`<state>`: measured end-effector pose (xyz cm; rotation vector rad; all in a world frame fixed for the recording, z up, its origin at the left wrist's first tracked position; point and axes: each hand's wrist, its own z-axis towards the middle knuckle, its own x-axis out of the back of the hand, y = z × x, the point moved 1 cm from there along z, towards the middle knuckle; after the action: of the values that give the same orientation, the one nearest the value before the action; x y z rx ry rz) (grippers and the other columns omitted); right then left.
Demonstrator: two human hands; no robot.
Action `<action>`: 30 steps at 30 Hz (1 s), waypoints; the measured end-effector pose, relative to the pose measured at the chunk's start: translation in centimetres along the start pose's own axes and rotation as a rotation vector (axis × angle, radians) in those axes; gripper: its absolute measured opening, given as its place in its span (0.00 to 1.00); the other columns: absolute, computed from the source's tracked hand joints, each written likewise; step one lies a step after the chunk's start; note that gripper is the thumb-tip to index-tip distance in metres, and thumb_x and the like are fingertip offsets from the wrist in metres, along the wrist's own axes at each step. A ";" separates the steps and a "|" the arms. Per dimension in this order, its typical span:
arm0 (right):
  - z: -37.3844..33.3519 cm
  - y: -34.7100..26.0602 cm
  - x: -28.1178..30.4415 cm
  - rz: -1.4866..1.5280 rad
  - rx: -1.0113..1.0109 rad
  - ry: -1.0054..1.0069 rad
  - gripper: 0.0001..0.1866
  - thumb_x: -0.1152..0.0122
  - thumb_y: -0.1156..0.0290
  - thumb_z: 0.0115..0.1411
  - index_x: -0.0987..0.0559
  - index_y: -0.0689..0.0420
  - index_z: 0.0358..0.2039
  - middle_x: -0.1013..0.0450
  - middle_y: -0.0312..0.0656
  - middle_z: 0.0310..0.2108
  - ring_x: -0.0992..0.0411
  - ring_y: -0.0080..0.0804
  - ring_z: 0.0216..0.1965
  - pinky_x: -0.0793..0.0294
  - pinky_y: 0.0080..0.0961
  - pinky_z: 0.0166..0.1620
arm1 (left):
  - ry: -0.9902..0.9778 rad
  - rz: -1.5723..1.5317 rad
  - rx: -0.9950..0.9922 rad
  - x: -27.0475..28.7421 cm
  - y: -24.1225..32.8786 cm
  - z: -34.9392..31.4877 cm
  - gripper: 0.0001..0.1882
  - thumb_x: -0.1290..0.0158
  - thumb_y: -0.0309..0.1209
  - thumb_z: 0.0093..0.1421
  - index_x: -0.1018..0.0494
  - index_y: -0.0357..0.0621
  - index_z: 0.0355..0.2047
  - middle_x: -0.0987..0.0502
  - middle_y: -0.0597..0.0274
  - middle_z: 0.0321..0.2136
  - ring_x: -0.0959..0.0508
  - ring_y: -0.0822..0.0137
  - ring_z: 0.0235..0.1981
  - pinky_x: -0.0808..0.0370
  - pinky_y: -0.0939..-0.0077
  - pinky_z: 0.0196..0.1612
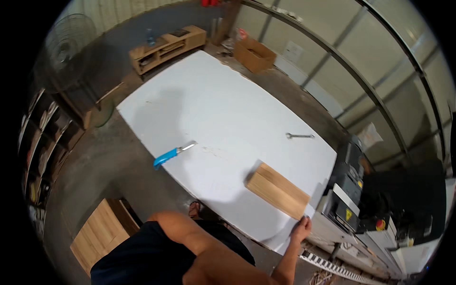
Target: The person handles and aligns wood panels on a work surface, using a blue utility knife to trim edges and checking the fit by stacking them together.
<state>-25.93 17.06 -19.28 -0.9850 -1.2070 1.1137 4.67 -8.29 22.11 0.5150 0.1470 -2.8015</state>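
A light brown wooden board [278, 190] with a lengthwise line on its face lies on the white table [223, 118], towards its near right side. My right hand [301, 229] is at the board's near right corner, fingers curled closed around it; part of the grip is hidden. Only a bent bare arm shows at the lower middle, and my left hand is out of sight. To the left, a blue-handled knife [167, 156] lies with its blade on the table and its handle reaching past the edge. A metal wrench [300, 136] rests near the far right edge.
A wooden piece of furniture [97, 232] stands at lower left, and a shelf rack [45, 137] at far left. Beyond the table are a low wooden cabinet [166, 50] and a cardboard box [254, 54]. A dark machine [349, 164] stands close to the right side.
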 end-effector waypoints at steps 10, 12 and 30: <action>-0.8 -0.8 -2.0 0.048 0.000 -0.012 0.15 0.46 0.70 0.63 0.27 0.66 0.48 0.26 0.39 0.37 0.29 0.24 0.36 0.28 0.20 0.41 | 0.061 -0.055 -0.020 0.3 0.0 -1.2 0.59 0.49 0.59 0.55 0.58 0.03 0.53 0.36 0.11 0.42 0.31 0.30 0.48 0.38 0.40 0.51; 0.0 0.2 0.0 -0.048 0.030 0.019 0.15 0.46 0.70 0.63 0.27 0.66 0.47 0.26 0.38 0.36 0.30 0.23 0.36 0.29 0.19 0.41 | -0.010 -0.081 0.446 1.6 2.3 -0.5 0.59 0.50 0.61 0.55 0.58 0.03 0.53 0.35 0.11 0.41 0.30 0.31 0.49 0.38 0.39 0.50; -1.6 -4.1 -1.8 0.092 -0.109 -0.004 0.17 0.44 0.71 0.61 0.27 0.67 0.47 0.28 0.34 0.33 0.34 0.17 0.32 0.33 0.14 0.37 | 0.445 2.258 1.439 21.6 6.7 -22.7 0.35 0.37 0.31 0.47 0.35 0.52 0.57 0.41 0.38 0.57 0.39 0.43 0.56 0.35 0.57 0.55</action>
<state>-23.86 14.52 -15.77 -1.1313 -1.2468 1.1317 -5.09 -16.88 -7.15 0.6848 -1.3593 -0.1909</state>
